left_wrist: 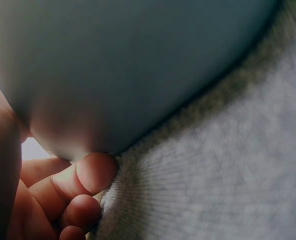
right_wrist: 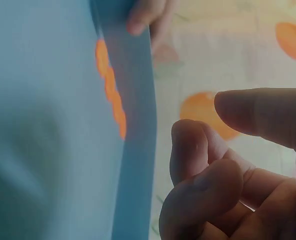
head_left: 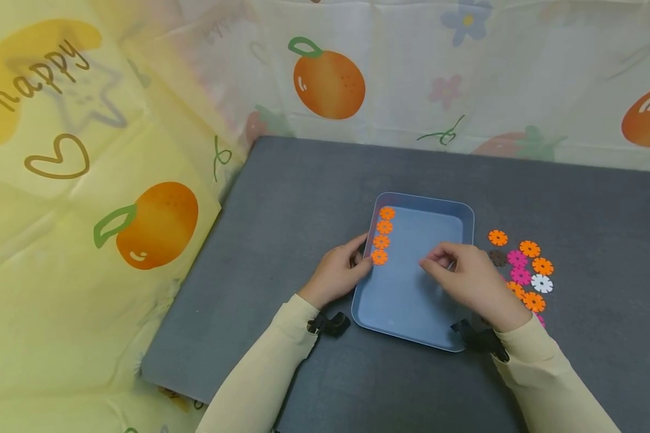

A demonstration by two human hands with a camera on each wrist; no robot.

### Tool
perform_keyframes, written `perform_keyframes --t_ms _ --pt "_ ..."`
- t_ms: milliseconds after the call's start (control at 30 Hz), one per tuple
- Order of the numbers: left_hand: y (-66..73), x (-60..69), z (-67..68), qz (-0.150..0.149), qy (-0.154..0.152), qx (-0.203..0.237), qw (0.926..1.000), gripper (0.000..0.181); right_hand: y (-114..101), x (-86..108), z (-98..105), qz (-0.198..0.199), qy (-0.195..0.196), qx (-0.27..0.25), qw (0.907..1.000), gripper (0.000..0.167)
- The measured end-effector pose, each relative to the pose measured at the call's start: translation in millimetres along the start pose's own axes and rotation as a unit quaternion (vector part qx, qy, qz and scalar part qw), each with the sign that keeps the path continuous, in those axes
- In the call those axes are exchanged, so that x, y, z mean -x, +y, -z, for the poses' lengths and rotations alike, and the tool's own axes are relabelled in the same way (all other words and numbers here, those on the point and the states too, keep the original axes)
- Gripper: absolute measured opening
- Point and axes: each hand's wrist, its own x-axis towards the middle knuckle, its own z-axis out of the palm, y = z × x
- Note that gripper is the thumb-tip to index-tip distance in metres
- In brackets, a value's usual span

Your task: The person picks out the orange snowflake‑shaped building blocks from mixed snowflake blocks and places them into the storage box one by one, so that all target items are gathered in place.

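A blue tray [head_left: 403, 307] [left_wrist: 128, 65] [right_wrist: 138, 175] lies on the grey table, with several orange flower-shaped pieces [head_left: 381, 242] [right_wrist: 110, 84] in a column along its left wall. My left hand [head_left: 336, 273] [left_wrist: 58, 200] grips that wall, thumb at the rim and fingers outside. Over the right part of the tray hovers my right hand [head_left: 468, 282] [right_wrist: 233, 185]. In the right wrist view its fingers are bent, the thumb stands apart from them, and nothing shows between.
Right of the tray, several loose flower-shaped pieces lie on the table [head_left: 606, 252]: orange ones [head_left: 529, 249], pink ones [head_left: 520, 276], a white one [head_left: 542, 283] and a dark one [head_left: 498, 258]. A patterned cloth [head_left: 395, 72] hangs behind the table and another covers the left side.
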Motion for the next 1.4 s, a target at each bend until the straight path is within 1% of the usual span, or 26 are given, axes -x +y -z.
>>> perform_keyframes --t_ms 200,367,533,733,867,1000,1133,1233,1400 --pt "0.1 0.7 0.3 -0.001 -0.003 0.003 1.0 0.056 17.3 16.2 18.5 -0.032 0.018 0.005 0.9993 0.027" --pt "-0.6 0.6 0.2 0.0 -0.005 0.006 1.0 0.057 37.1 27.1 27.5 -0.058 0.02 0.014 0.998 0.033" --pt "-1.2 -0.2 -0.6 -0.002 -0.003 0.003 1.0 0.057 59.6 40.3 34.3 -0.089 0.007 0.034 0.9954 0.038" --pt "-1.2 -0.3 -1.7 -0.007 -0.008 0.001 0.9999 0.058 79.6 54.1 40.3 -0.109 -0.005 0.068 0.9916 0.043" --pt "-1.6 0.4 -1.0 -0.005 -0.004 0.01 0.9999 0.057 88.2 59.2 42.7 -0.113 -0.015 0.081 0.9902 0.044" --pt "-1.9 0.6 -0.1 0.0 -0.004 0.01 0.9999 0.057 94.8 64.4 42.3 -0.118 -0.026 0.087 0.9888 0.043" --pt "-1.3 0.3 -0.1 -0.002 -0.005 0.007 1.0 0.057 101.1 72.7 41.1 -0.136 -0.038 0.093 0.9857 0.044" --pt "-0.1 -0.6 -0.2 -0.006 -0.005 0.005 1.0 0.057 105.9 80.4 40.4 -0.149 -0.037 0.101 0.983 0.045" --pt "-1.1 -0.1 0.7 -0.004 -0.006 0.007 1.0 0.058 110.4 89.5 38.5 -0.168 -0.039 0.111 0.9788 0.053"
